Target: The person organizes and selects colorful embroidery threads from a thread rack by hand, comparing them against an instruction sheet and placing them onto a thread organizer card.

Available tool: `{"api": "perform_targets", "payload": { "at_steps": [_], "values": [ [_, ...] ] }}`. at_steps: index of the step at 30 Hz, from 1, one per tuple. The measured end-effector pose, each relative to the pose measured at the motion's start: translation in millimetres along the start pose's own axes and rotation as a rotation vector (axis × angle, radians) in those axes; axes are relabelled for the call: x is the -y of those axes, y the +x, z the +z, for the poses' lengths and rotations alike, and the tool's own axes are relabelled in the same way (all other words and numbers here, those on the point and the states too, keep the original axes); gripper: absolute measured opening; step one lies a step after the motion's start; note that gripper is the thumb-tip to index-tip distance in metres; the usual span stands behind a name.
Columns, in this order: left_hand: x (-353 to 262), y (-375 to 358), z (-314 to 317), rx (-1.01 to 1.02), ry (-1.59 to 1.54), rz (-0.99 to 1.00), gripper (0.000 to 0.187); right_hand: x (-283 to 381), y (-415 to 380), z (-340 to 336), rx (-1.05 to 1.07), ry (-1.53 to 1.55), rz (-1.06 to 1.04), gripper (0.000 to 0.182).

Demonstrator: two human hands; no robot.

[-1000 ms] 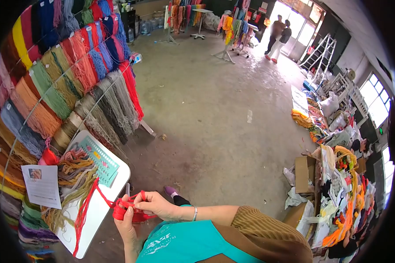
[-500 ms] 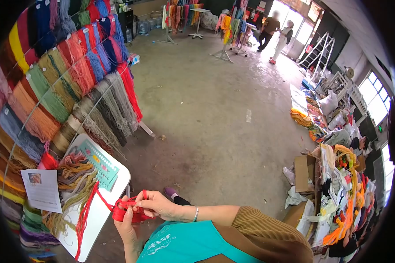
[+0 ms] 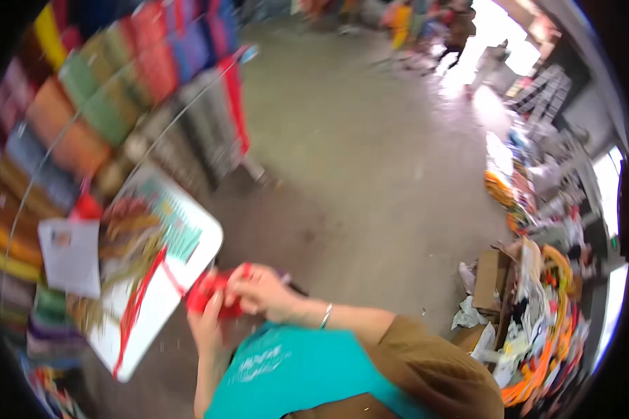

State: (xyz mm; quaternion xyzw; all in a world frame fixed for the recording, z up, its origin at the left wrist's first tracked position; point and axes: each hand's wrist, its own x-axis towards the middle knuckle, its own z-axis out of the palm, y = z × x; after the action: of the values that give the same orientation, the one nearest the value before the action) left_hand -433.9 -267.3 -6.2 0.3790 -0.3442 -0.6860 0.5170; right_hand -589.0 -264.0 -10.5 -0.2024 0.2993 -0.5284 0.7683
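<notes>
Blurred by motion, a bundle of red yarn [image 3: 201, 292] is held in front of the teal apron. My left hand [image 3: 206, 325] is closed around its lower side, thumb up. On the other side my right hand [image 3: 264, 290], with a bracelet at the wrist, pinches red strands between curled fingers. A red strand runs from the bundle to a length of loose red yarn [image 3: 138, 311] hanging down across the white tabletop [image 3: 162, 318]. Multicoloured yarn skeins [image 3: 129, 234] lie on that tabletop next to a green printed card [image 3: 178, 227].
A rack of coloured yarn hanks [image 3: 112, 105] stands at the left, with a paper sheet [image 3: 70, 257] in front. Cardboard boxes [image 3: 491, 279] and heaped orange yarn [image 3: 555, 349] lie at the right. A person [image 3: 460, 31] is near the bright doorway. Grey concrete floor [image 3: 356, 153] spreads ahead.
The camera view has swung, so the rack and table appear shifted right and the table higher, with blur. Both hands still hold the red yarn.
</notes>
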Motion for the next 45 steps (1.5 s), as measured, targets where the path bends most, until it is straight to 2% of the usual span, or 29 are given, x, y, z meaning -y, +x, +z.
{"api": "perform_targets", "payload": {
  "at_steps": [1, 4, 7, 17, 45],
  "values": [
    [-3, 0, 6, -0.010, -0.052, -0.048, 0.044, 2, -1, -1, -0.020, -0.020, -0.005, 0.006],
    [-8, -1, 11, -0.029, -0.069, -0.026, 0.042, 1, 3, -2, -0.051, 0.007, -0.007, 0.008],
    [-8, -2, 6, -0.045, -0.169, -0.073, 0.041, -2, 5, -3, -0.001, -0.021, -0.005, 0.009],
    [-10, -5, 10, -0.156, -0.069, -0.112, 0.045, -14, 2, -2, -0.005, -0.106, -0.029, 0.008],
    [-14, -3, -3, -0.177, -0.122, -0.100, 0.038, -17, 10, 8, 0.000, -0.125, -0.016, 0.007]
  ]
}}
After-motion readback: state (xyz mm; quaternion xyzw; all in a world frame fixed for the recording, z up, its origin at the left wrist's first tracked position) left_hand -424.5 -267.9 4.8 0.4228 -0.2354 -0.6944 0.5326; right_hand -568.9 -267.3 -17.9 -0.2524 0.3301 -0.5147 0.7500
